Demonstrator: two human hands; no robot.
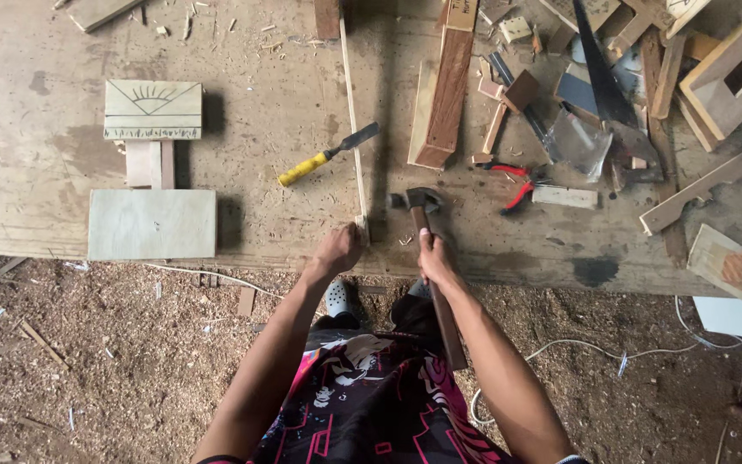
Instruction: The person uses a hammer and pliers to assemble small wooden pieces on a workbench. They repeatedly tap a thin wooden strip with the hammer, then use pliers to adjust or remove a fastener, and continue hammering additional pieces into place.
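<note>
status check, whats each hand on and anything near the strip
Right hand gripping claw hammer, head just right of the thin wood strip. Left hand pinching the strip's near end. Yellow-handled chisel lying just left of it.

You have no labels, signs or screens on your bench. The nearest thing to a package is a crumpled clear plastic bag (579, 142), lying in the upper right of the frame among the wood offcuts, just beside a dark saw blade (601, 82).
</note>
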